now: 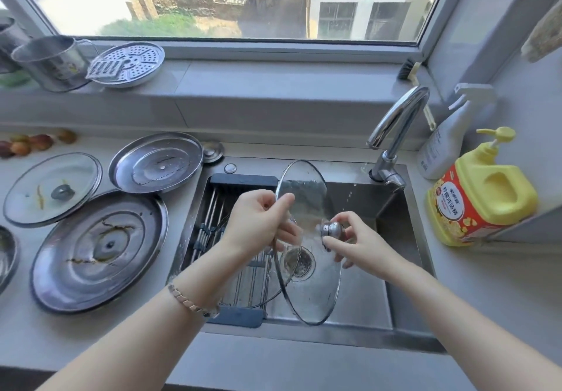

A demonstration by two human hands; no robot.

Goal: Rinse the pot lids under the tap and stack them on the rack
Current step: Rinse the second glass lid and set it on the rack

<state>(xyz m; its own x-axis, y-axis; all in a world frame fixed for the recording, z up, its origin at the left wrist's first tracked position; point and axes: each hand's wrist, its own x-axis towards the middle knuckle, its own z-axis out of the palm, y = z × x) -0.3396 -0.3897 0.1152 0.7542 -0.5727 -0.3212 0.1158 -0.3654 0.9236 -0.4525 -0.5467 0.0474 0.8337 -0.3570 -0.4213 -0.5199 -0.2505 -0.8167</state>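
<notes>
I hold a wet glass pot lid (316,287) almost on edge over the sink (404,272). My left hand (258,223) grips its metal rim, thumb on the near face. My right hand (355,238) pinches its steel knob (331,229). The chrome tap (398,120) stands at the back right, and a few drops fall below its spout. A roll-up rack (231,269) spans the sink's left half, with another glass lid lying on it, partly hidden by my left arm. On the left counter lie a glass lid (53,188) and two steel lids (156,162) (98,250), both smeared.
A yellow detergent jug (483,190) and a white spray bottle (447,135) stand to the right of the tap. On the windowsill sit a steel steamer plate (130,63), a metal cup (51,62) and a brush (409,69). Fruit (33,142) lies at the far left.
</notes>
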